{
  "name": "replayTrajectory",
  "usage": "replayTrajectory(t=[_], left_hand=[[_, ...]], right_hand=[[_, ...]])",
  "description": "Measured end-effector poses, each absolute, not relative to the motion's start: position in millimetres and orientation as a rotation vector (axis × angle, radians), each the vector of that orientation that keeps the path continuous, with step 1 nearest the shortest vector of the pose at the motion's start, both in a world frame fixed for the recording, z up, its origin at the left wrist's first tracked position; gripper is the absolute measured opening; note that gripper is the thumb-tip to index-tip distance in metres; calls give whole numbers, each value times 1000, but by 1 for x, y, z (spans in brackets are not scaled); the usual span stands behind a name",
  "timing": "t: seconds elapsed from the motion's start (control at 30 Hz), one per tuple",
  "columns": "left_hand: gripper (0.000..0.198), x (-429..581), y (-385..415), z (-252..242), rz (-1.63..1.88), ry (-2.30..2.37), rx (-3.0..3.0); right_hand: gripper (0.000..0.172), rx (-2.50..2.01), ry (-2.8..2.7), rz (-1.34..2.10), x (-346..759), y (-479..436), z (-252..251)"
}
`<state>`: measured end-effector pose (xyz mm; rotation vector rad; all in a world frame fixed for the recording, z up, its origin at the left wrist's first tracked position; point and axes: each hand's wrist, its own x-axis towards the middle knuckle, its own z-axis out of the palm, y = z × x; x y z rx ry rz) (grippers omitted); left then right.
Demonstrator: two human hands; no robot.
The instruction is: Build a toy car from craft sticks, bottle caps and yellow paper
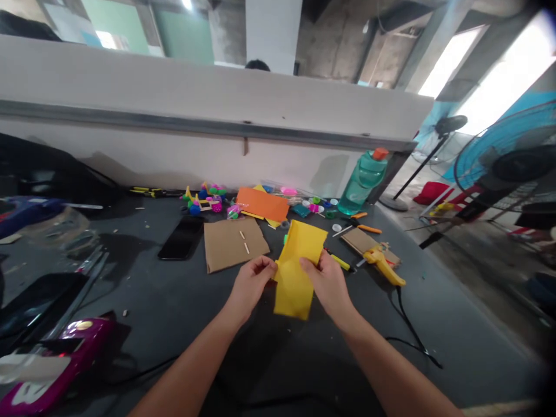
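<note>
A strip of yellow paper [294, 289] is held up above the dark table, with a crease across its middle. My right hand [330, 284] grips its right edge, thumb on the near face and fingers behind. My left hand [252, 284] pinches at its left edge, where a small yellow bit shows by the fingertips. Behind the left hand lies a piece of brown cardboard [226, 246] with two short wooden sticks [244, 242] on it. A yellow and black cutter [341, 260] lies just past my right hand.
A yellow glue gun [384, 266] with a black cord rests on cardboard at right. A green water bottle [362, 182] stands by the partition. Orange paper [262, 202], colourful craft bits [206, 198], a black phone [181, 238] and a purple device [65, 359] lie around.
</note>
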<state>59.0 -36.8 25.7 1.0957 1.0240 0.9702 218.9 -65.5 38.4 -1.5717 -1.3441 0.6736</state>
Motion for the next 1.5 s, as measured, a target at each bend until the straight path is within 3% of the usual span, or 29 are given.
replayTrajectory(t=[0.23,0.43,0.67,0.8,0.9,1.0,1.17,1.27,1.5], left_hand=[[24,58,-34,27,788,985,1201],[31,57,-36,30,759,1002,1127],[21,54,-35,25,759,1014,1245],[26,24,-9,28,1158,1150,1047],[27,-2,11,28,1583,1137,730],[22,-16,19,25,1715,1067,522],[24,-5,12,23,1670,907,410],[29,5,5,25,1593,810,430],[28,1,0,38,1434,798,431]], right_hand=[[21,-1497,-1309,843,243,-60,34],[17,-1516,-1364,749,242,-57,30],[23,-1395,-1428,917,231,-61,27],[32,-1381,-1450,759,220,-57,34],[20,-1439,-1649,653,207,-42,45],[13,-1438,-1869,607,185,-20,51],[41,-1543,-1659,1079,140,-1,42],[45,-1383,-1318,1394,122,-2,34],[34,-1338,-1175,1023,138,10,33]])
